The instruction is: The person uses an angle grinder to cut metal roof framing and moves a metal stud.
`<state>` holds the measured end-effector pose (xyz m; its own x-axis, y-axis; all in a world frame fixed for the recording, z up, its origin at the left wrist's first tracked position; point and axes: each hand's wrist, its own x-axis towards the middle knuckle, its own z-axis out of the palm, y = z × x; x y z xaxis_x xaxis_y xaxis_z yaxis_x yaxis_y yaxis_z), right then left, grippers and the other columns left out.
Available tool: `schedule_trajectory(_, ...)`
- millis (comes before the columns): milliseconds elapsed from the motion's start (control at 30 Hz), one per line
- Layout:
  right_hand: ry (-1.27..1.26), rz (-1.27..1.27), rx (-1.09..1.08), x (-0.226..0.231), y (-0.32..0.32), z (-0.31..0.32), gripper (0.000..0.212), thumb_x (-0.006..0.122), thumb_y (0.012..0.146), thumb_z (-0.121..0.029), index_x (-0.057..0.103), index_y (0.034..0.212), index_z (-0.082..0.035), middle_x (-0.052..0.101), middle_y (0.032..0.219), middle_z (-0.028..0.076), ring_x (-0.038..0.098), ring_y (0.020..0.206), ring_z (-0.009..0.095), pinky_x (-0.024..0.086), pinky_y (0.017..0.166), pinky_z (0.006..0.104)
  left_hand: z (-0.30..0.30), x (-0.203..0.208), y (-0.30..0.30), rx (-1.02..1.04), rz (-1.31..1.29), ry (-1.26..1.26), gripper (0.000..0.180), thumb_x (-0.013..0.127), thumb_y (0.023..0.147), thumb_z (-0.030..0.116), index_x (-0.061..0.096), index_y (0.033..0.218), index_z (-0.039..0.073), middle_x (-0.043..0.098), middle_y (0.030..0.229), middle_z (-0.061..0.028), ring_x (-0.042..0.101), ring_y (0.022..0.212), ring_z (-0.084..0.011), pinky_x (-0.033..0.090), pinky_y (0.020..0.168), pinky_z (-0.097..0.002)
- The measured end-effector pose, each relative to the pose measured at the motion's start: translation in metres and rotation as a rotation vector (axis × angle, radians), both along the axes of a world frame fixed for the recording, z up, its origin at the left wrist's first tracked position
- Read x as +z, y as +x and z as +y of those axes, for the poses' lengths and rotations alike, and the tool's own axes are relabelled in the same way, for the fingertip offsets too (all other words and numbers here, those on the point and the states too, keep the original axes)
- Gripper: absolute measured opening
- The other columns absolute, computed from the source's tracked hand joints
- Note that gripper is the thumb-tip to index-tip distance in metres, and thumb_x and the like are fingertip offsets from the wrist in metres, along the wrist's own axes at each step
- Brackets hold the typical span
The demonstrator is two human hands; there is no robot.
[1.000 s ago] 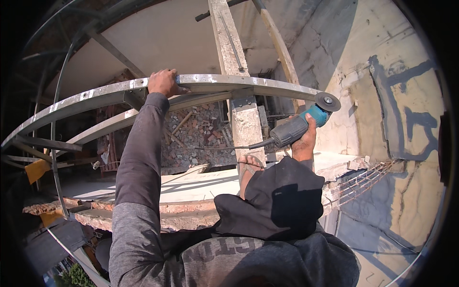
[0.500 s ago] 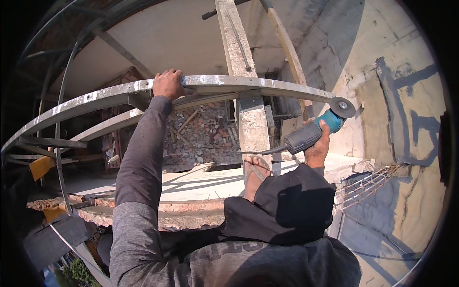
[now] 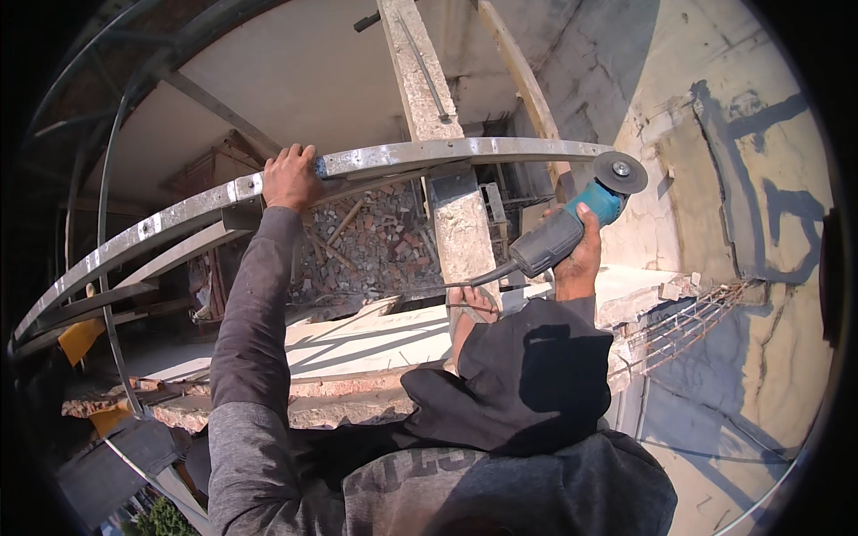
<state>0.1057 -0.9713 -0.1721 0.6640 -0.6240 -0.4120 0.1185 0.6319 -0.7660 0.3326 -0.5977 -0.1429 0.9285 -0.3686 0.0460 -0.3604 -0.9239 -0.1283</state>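
Note:
A long metal bar [image 3: 384,159], scuffed and patched with white, runs across the scene and looks bowed in the fisheye picture. My left hand [image 3: 292,179] is closed over it, left of the middle. In my right hand [image 3: 579,259] is a teal and black angle grinder [image 3: 547,243], gripped by its body. Its round disc [image 3: 620,171] lies at the bar's right end; whether they touch I cannot tell. The grinder's black cord [image 3: 494,274] trails to the left. A second metal bar [image 3: 188,248] shows below the first, partly hidden by my arm and hand.
My sandalled foot [image 3: 469,308] stands at the near end of a narrow concrete beam [image 3: 462,223]. Broken bricks [image 3: 375,232] lie far below. To the right are a cracked wall [image 3: 697,196] and exposed rebar [image 3: 693,326]. A broken brick ledge [image 3: 357,393] runs near me.
The view has shifted, so both hands, the bar and the grinder sit slightly further left. The lower bar is now more hidden behind the upper one. Both grips are unchanged.

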Motion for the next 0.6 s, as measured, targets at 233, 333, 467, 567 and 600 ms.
schedule_trajectory(233, 0.149, -0.093, 0.056, -0.008, 0.013, -0.002, 0.051, 0.076, 0.080, -0.030, 0.053, 0.111, 0.004, 0.065, 0.093, 0.015, 0.069, 0.085, 0.028, 0.058, 0.077, 0.0409, -0.003, 0.005, 0.030, -0.019, 0.059, 0.014, 0.063, 0.085, 0.063, 0.055, 0.067, 0.104, 0.012, 0.067, 0.106, -0.0085, 0.064, 0.108, -0.0274, 0.050, 0.089, -0.0435)
schedule_trajectory(333, 0.087, -0.073, 0.018, -0.001, 0.011, 0.010, 0.047, 0.075, 0.080, -0.030, 0.056, 0.106, 0.004, 0.065, 0.090, 0.016, 0.069, 0.081, 0.029, 0.058, 0.075, 0.0411, 0.003, -0.011, -0.015, -0.007, -0.122, -0.079, 0.055, 0.087, 0.063, 0.047, 0.067, 0.101, 0.013, 0.064, 0.101, -0.0062, 0.063, 0.104, -0.0258, 0.048, 0.085, -0.0418)
schedule_trajectory(467, 0.026, -0.012, 0.008, 0.000, 0.005, 0.014, 0.046, 0.074, 0.081, -0.031, 0.057, 0.105, 0.005, 0.066, 0.087, 0.016, 0.069, 0.077, 0.028, 0.059, 0.073, 0.0409, 0.006, -0.019, -0.038, 0.010, -0.132, -0.060, 0.054, 0.088, 0.061, 0.047, 0.065, 0.098, 0.014, 0.062, 0.098, -0.0036, 0.063, 0.100, -0.0242, 0.047, 0.082, -0.0422)
schedule_trajectory(567, -0.038, -0.016, 0.015, 0.005, -0.001, 0.008, 0.045, 0.073, 0.082, -0.030, 0.056, 0.105, 0.004, 0.066, 0.086, 0.017, 0.069, 0.072, 0.027, 0.059, 0.068, 0.0406, 0.004, -0.011, -0.008, -0.063, -0.121, -0.053, 0.067, 0.086, 0.059, 0.061, 0.068, 0.103, 0.013, 0.065, 0.102, -0.0052, 0.064, 0.106, -0.0244, 0.049, 0.085, -0.0431)
schedule_trajectory(600, -0.041, -0.037, 0.016, 0.001, -0.004, 0.005, 0.045, 0.072, 0.082, -0.030, 0.055, 0.107, 0.003, 0.067, 0.084, 0.018, 0.068, 0.069, 0.028, 0.060, 0.065, 0.0400, -0.001, -0.006, 0.008, -0.049, -0.014, -0.006, 0.069, 0.085, 0.061, 0.061, 0.068, 0.106, 0.012, 0.065, 0.106, -0.0064, 0.063, 0.108, -0.0254, 0.049, 0.088, -0.0424)
